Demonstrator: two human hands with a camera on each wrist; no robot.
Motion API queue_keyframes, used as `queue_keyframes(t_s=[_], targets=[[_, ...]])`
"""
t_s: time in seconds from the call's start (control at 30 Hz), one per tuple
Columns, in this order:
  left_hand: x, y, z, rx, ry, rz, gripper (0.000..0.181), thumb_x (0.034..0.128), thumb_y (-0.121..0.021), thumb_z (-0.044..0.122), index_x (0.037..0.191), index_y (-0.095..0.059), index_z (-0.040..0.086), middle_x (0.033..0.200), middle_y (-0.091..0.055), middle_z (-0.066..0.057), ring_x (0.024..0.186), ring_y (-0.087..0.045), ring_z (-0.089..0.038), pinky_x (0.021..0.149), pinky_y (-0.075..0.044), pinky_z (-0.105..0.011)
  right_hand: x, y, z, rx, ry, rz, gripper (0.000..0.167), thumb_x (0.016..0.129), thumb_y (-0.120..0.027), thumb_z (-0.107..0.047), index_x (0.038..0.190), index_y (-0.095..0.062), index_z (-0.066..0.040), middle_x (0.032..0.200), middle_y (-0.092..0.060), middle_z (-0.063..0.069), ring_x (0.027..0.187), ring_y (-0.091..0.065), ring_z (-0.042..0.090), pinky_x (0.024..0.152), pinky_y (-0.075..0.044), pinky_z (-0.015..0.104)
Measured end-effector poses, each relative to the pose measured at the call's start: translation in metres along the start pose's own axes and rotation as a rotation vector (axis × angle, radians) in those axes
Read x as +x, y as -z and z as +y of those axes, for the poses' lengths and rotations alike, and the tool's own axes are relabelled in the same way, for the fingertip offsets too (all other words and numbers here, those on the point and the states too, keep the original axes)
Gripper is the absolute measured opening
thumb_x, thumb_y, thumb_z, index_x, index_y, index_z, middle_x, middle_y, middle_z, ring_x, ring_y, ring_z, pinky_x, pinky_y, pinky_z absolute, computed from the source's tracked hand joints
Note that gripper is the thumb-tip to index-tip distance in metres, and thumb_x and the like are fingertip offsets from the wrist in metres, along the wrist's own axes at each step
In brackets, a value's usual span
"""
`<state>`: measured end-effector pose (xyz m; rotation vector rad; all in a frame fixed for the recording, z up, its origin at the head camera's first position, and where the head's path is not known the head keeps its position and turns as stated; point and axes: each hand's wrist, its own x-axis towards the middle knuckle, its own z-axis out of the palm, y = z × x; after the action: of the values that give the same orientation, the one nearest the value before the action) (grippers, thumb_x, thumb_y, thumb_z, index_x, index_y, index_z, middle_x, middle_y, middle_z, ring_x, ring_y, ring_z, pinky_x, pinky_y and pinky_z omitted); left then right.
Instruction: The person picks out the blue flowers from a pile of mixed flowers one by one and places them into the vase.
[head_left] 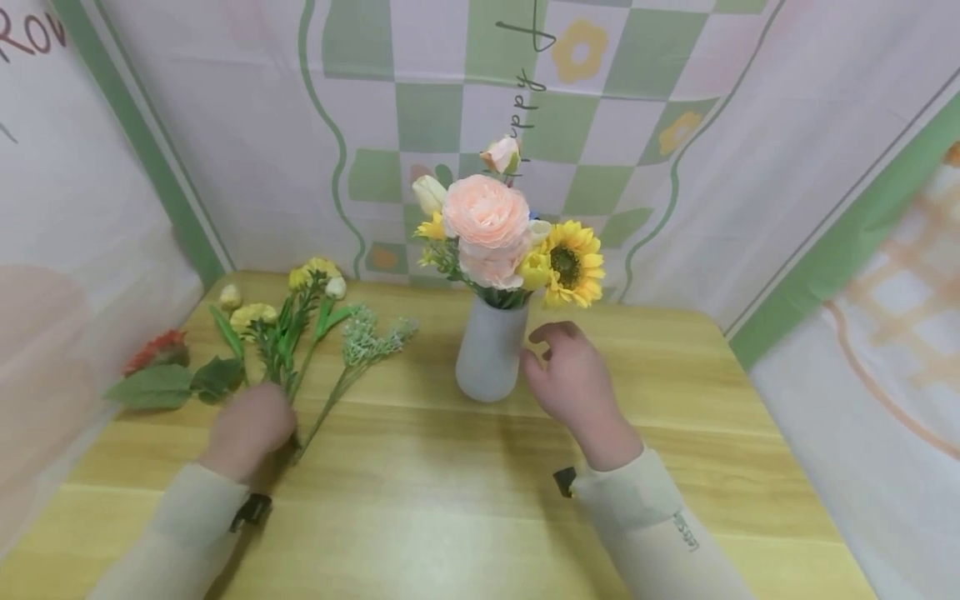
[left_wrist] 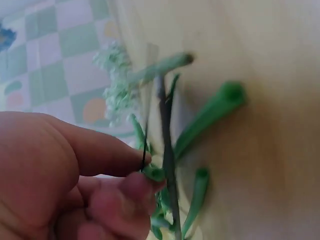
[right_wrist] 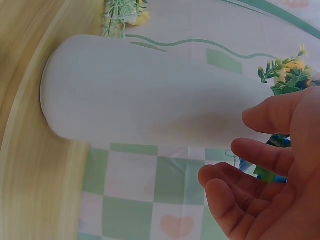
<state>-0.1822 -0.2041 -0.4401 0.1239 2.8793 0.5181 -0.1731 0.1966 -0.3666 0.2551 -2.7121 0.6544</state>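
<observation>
A white vase (head_left: 487, 354) stands upright on the wooden table, holding a large pink flower (head_left: 487, 212), a sunflower (head_left: 576, 265) and other artificial blooms. Beside its right side is my right hand (head_left: 573, 375), fingers loosely bent and holding nothing; the right wrist view shows the fingertips near the vase's upper part. At the left, my left hand (head_left: 251, 425) is low over the stems of the loose flowers. In the left wrist view its thumb and finger pinch a green flower stem (left_wrist: 153, 173); which bloom it belongs to I cannot tell. Other stem ends (left_wrist: 232, 94) lie around it.
Loose yellow flowers (head_left: 255, 315), a red flower (head_left: 157, 350) with broad leaves and a pale green filler sprig (head_left: 367, 342) lie on the left of the table (head_left: 420, 517). Behind the table hangs a checkered cloth (head_left: 427, 121); more printed cloth (head_left: 862, 358) borders the right side.
</observation>
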Motion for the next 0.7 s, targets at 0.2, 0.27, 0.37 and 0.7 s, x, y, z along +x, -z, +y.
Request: queue_keyframes(t_s=[0.2, 0.27, 0.37, 0.7], targets=[[-0.001, 0.008, -0.015, -0.111, -0.051, 0.074, 0.025, 0.0941, -0.041, 0.007, 0.072, -0.051, 0.005, 0.069, -0.052, -0.01, 0.063, -0.052, -0.028, 0.059, -0.047, -0.046, -0.001, -0.001, 0.003, 0.002, 0.009, 0.007, 0.031, 0.093, -0.063, -0.025, 0.107, -0.067, 0.003, 0.113, -0.061, 0.023, 0.085, -0.066, 0.032, 0.069, -0.056, 0.045], [-0.003, 0.012, -0.02, -0.157, -0.036, 0.098, 0.028, 0.0985, -0.04, 0.011, 0.073, -0.051, 0.006, 0.067, -0.05, -0.007, 0.061, -0.049, -0.024, 0.057, -0.043, -0.041, -0.001, -0.001, 0.003, 0.002, 0.012, 0.006, 0.031, 0.093, -0.063, -0.025, 0.107, -0.067, 0.003, 0.113, -0.061, 0.024, 0.086, -0.066, 0.032, 0.069, -0.056, 0.045], [-0.009, 0.019, -0.026, -0.264, -0.015, 0.151, 0.029, 0.1032, -0.042, 0.015, 0.086, -0.059, 0.0, 0.068, -0.056, -0.004, 0.062, -0.053, -0.022, 0.058, -0.043, -0.038, -0.002, 0.0, 0.002, -0.01, 0.017, 0.0, 0.031, 0.093, -0.063, -0.025, 0.106, -0.067, 0.002, 0.114, -0.061, 0.023, 0.085, -0.065, 0.031, 0.069, -0.056, 0.045], [-0.034, 0.038, -0.013, -0.71, 0.073, 0.396, 0.029, 0.1069, -0.045, 0.023, 0.112, -0.055, -0.003, 0.082, -0.065, -0.013, 0.067, -0.065, -0.018, 0.059, -0.056, -0.03, -0.006, 0.001, 0.001, -0.049, 0.072, -0.019, 0.022, 0.093, -0.059, -0.021, 0.095, -0.07, -0.002, 0.095, -0.069, 0.013, 0.073, -0.063, 0.023, 0.063, -0.055, 0.04]])
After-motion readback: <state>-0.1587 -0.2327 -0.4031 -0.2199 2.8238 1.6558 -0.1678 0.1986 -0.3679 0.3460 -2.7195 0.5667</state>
